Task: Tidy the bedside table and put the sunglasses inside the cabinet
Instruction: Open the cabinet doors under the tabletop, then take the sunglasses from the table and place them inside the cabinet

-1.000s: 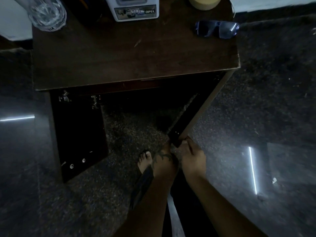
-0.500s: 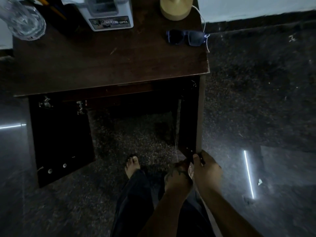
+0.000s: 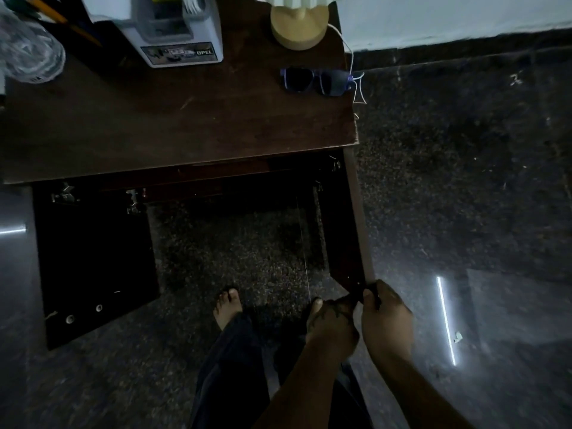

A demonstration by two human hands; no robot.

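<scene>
Sunglasses (image 3: 317,82) lying at the right edge of the dark wooden surface (image 3: 173,125), lenses down, beside a white cable (image 3: 356,88). From the left: clear glass (image 3: 29,55), white box labelled OPEL (image 3: 178,32), yellow lamp base (image 3: 298,27). Below, left cabinet door (image 3: 96,264) swung open. Right cabinet door (image 3: 348,230) open too, lower corner pinched by both hands: left hand (image 3: 331,326) grip clenched on it, right hand (image 3: 387,320) grip likewise.

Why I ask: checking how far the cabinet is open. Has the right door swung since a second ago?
Yes. The right door has swung outward, away from the left door; it now stands almost square to the tabletop front edge.
</scene>
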